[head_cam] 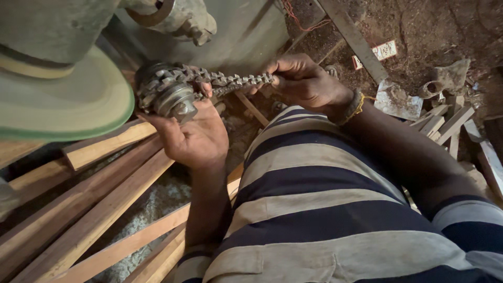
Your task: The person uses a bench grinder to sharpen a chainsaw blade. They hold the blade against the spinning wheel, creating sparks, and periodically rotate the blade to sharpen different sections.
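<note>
**Two hands on a toothed chain and its sprocket**

The left hand [194,137] is cupped under a grey metal sprocket [168,97], fingers curled up around its hub and grasping it. A toothed chain [230,81] wraps the sprocket and runs rightward as a short double strand. The right hand [306,84] is clenched on the far end of that strand, pinching it between thumb and fingers; a woven band circles its wrist. Chain and sprocket are held in the air above a striped shirt [314,204], beside a green machine housing [68,99]. Wooden planks [94,209] lie slantwise below the left hand, with sawdust between them. Wood offcuts [445,123] lie on the dirt floor at right.
</note>
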